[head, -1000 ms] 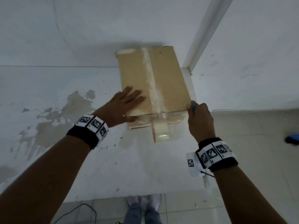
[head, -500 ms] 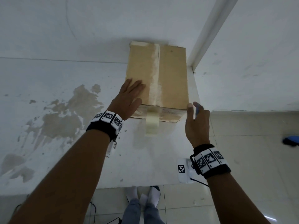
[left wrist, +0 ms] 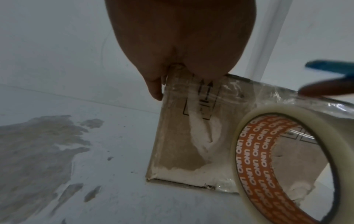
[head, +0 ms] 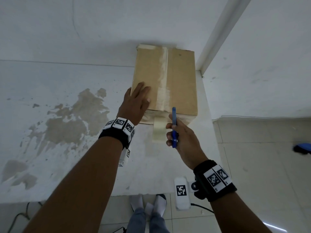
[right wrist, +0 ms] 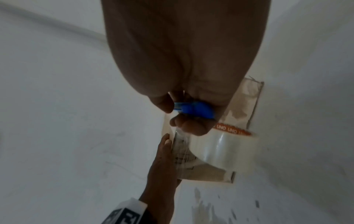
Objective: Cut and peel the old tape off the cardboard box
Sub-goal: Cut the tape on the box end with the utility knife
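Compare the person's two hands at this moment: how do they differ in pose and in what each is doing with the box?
The left hand lies flat, fingers straight, pressing on the top of the cardboard box; the right hand is curled round a blue cutter. The left hand rests on the box's left side; the right is held at its near end, beside the tape roll, cutter pointing at the taped seam. Both wear marker wristbands.
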Action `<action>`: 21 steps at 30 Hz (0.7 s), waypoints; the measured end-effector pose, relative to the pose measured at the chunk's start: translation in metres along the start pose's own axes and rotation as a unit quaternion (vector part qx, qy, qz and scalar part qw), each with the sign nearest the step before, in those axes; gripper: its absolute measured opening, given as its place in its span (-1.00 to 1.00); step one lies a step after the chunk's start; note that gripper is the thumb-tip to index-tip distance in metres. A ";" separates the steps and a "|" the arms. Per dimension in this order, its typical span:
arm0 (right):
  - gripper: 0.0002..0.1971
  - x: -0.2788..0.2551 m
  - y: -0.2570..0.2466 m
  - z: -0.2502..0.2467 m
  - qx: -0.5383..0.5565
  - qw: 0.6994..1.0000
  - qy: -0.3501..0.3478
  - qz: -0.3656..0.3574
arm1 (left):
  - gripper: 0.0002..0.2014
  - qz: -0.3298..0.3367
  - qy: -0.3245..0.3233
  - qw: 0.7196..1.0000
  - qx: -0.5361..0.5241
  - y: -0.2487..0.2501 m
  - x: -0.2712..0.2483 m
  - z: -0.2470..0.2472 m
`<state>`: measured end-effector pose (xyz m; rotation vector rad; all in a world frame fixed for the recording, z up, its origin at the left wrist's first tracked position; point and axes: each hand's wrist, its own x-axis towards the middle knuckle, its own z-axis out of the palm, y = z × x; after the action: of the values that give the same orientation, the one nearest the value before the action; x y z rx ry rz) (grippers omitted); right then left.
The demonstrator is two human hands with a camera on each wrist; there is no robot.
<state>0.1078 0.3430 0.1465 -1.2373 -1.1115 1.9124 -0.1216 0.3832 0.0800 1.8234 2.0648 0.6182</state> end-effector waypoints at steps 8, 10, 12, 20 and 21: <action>-0.58 -0.003 0.022 0.004 0.089 0.994 -0.059 -0.036 | -0.36 0.002 0.009 1.000 -0.010 0.007 -0.002 -0.005; -0.63 -0.005 0.025 0.005 0.081 0.994 -0.034 -0.060 | -0.36 0.002 0.006 1.000 -0.012 0.007 -0.002 -0.005; -0.66 -0.006 0.029 0.004 0.060 0.995 -0.010 -0.077 | -0.37 0.005 0.006 1.000 -0.012 0.005 -0.002 -0.005; -0.71 -0.002 0.033 -0.008 0.016 0.996 0.045 -0.072 | -0.42 -0.013 -0.013 1.000 -0.011 0.006 -0.004 -0.006; -0.72 -0.001 0.032 -0.009 0.009 0.996 0.046 -0.076 | -0.44 -0.021 -0.018 1.000 -0.009 0.008 -0.003 -0.008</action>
<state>0.1156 0.3298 0.1169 -1.1842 -1.1039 1.7319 -0.1180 0.3798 0.0910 1.7647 2.0620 0.5868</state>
